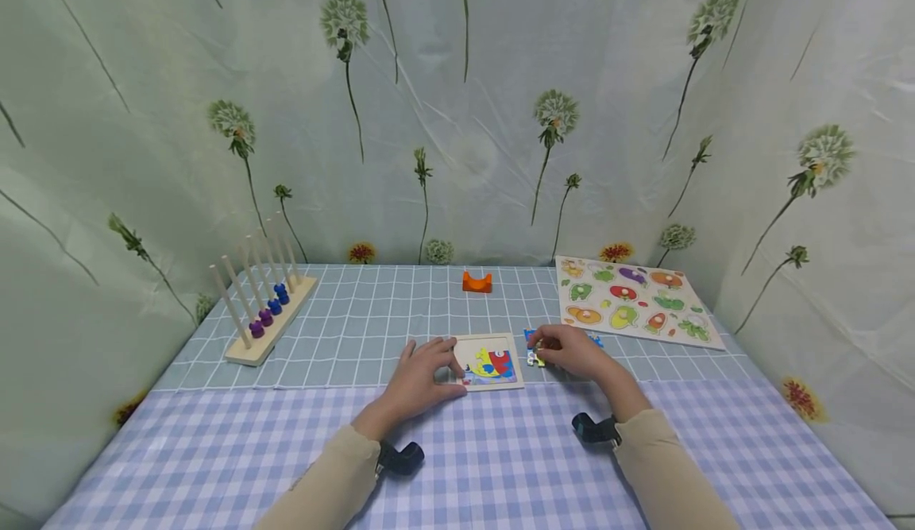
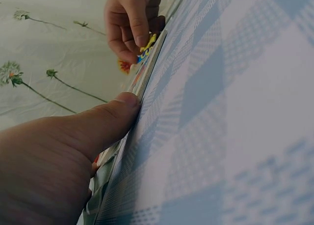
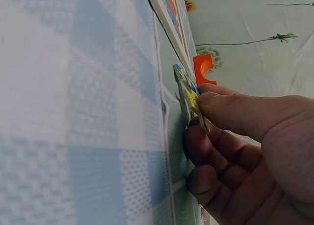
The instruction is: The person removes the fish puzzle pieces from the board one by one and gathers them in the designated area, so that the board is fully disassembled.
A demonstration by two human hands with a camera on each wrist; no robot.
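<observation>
My left hand holds a small wooden puzzle tray by its left side, thumb at the near corner and fingers along the left edge. Red, yellow and blue pieces fill part of the tray; its upper part is bare wood. Just right of it, my right hand pinches a yellow and blue jigsaw piece between thumb and fingers. In the right wrist view the piece is tilted, close above the cloth. More blue puzzle pieces lie beside the right hand, partly hidden by it.
A wooden peg stand with purple and blue beads stands at the left. An orange arched block sits at the back. A vegetable knob-puzzle board lies at the back right. A checked cloth covers the near table.
</observation>
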